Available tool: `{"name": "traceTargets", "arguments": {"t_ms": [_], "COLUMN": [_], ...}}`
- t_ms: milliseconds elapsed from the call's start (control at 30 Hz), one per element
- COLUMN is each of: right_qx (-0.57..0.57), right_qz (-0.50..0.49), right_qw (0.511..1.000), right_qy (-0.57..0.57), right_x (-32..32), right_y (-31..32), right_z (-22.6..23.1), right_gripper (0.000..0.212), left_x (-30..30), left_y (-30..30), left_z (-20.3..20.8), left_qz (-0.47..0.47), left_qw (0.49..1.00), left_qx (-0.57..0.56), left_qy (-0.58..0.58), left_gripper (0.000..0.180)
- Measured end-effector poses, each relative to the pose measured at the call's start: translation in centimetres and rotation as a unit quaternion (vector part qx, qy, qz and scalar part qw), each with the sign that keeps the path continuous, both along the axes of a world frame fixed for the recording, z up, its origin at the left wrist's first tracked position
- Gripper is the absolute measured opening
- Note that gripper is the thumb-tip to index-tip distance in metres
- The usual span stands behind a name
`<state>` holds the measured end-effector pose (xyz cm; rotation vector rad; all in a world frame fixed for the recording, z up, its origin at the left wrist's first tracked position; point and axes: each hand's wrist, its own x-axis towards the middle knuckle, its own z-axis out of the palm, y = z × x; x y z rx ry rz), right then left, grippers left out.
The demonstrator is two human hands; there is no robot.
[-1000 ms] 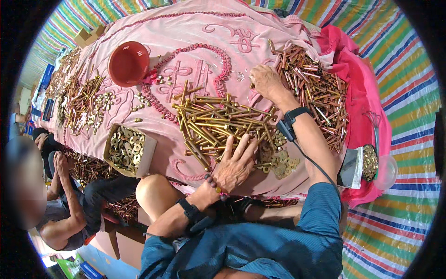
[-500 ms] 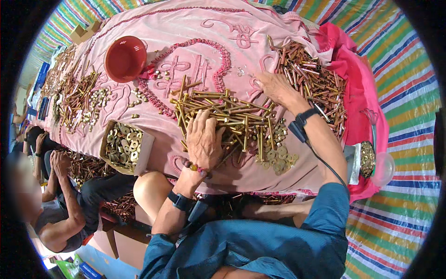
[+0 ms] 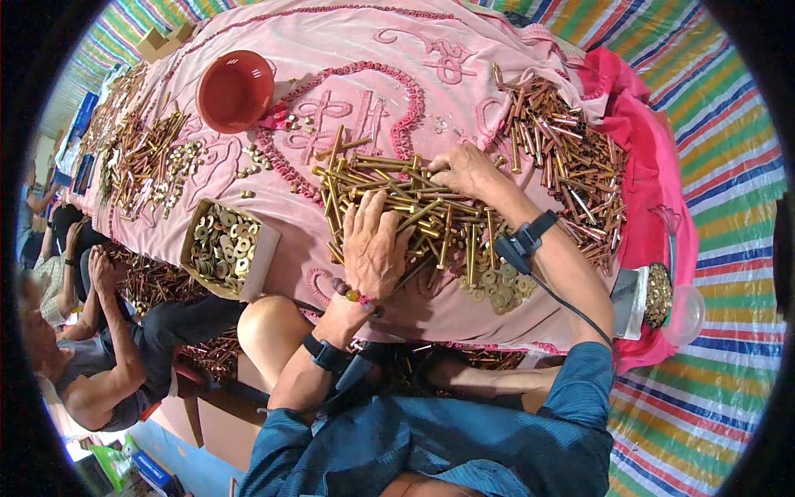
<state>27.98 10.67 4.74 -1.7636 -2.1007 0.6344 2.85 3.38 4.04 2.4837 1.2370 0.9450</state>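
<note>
The right hand [image 3: 468, 171] has been brought to the golden bolts [image 3: 431, 196], now shared with the left hand [image 3: 373, 257]; left fingers are held nearly together, right curled, any grip hidden

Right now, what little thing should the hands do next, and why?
Perhaps the right hand could pinch just one piece from the middle heap of gold-coloured bolts, because it is right at the heap's upper edge, and the left hand lies over the heap's left part, where it might steady things. I can't tell whether the right hand already holds something.
</note>
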Motion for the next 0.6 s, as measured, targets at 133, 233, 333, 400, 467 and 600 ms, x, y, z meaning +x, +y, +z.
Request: {"name": "traceTargets", "arguments": {"t_ms": [133,233,333,400,467,600], "right_qx": [-0.004,0.034,0.104,0.091,0.040,0.003], "right_qz": [0.033,0.032,0.010,-0.017,-0.070,-0.097], "right_qw": [0.999,0.996,0.994,0.995,0.991,0.988], "right_qy": [-0.032,-0.070,-0.019,0.028,0.106,0.119], "right_x": [-1.5,-1.4,-1.3,-0.6,0.1,1.6], "right_y": [0.8,-0.1,-1.9,-3.3,-5.3,-10.7], "right_z": [0.7,0.0,1.0,1.8,3.3,4.2], "right_gripper": [0.025,0.022,0.019,0.021,0.021,0.020], "left_x": [-0.2,0.3,0.1,-0.1,0.0,-0.1], "left_y": [-0.3,-0.6,-0.7,-0.7,-0.7,-1.4], "left_z": [0.1,0.1,0.0,0.3,0.3,2.1], "left_qz": [0.015,0.016,0.015,0.011,0.026,-0.002], "left_qw": [1.000,1.000,0.999,0.999,0.997,0.988], "left_qx": [0.009,0.012,0.027,0.035,0.018,0.101], "left_qy": [0.000,-0.014,-0.013,-0.030,-0.067,-0.120], "left_gripper": [0.027,0.024,0.023,0.024,0.032,0.036]}}
